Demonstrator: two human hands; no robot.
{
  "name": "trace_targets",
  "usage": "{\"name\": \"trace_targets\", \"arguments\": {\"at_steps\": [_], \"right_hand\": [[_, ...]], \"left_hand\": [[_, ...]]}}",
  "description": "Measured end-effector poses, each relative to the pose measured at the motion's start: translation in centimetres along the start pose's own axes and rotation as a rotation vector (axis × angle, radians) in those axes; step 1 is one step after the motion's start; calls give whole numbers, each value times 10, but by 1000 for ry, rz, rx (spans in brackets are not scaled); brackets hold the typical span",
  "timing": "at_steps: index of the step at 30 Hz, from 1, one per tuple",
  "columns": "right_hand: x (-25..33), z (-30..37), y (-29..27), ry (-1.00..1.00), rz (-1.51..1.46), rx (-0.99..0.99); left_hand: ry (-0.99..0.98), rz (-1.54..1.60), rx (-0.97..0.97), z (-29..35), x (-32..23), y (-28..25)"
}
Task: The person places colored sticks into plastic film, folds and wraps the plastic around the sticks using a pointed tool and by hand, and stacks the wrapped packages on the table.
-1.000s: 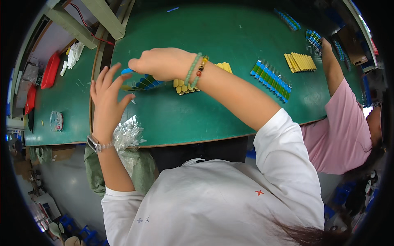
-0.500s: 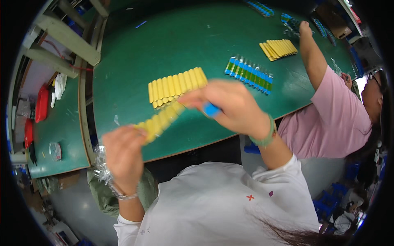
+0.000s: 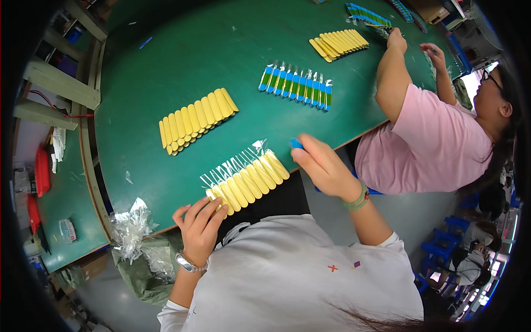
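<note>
A joined row of yellow round-ended flat strips [image 3: 249,182] in clear plastic sleeves lies at the table's near edge, its loose film ends pointing away from me. My left hand [image 3: 200,226] grips the row's left end, fingertips on top and thumb hidden. Just off the row's right end, my right hand [image 3: 326,169] is raised with bent fingers. A small blue piece [image 3: 296,144] shows at its fingertips; whether it is held or worn I cannot make out. Beyond the wrapped row, a stack of bare yellow strips [image 3: 196,119] lies in layers on the green table [image 3: 182,61].
To the right lie a wrapped row of blue-and-green strips [image 3: 297,86] and another yellow stack [image 3: 340,43]. A co-worker in a pink top [image 3: 420,149] reaches over the far right. Crumpled clear film [image 3: 133,227] hangs at the near left edge above a green bag [image 3: 141,276].
The wrapped yellow row has come down toward the near edge and now lies spread out. My right hand has let go of it and moved right; my left hand has shifted lower. The view has turned.
</note>
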State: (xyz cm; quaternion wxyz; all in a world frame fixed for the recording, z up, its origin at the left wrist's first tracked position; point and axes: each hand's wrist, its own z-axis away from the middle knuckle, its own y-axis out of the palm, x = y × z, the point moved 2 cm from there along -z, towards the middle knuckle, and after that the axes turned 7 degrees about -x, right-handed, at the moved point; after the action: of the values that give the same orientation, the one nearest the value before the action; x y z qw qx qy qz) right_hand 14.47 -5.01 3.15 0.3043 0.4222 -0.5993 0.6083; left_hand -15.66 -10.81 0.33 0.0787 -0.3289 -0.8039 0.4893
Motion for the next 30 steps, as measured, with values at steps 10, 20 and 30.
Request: {"name": "trace_targets", "arguments": {"at_steps": [10,20,30], "right_hand": [[2,-39,12,-181,163,271],[10,-51,0,-268,314,234],[31,-78,62,-525,314,457]], "left_hand": [[-22,66,-143,10,8,5],[-9,149,-190,12,11,9],[-45,166,-205,13,11,8]]}}
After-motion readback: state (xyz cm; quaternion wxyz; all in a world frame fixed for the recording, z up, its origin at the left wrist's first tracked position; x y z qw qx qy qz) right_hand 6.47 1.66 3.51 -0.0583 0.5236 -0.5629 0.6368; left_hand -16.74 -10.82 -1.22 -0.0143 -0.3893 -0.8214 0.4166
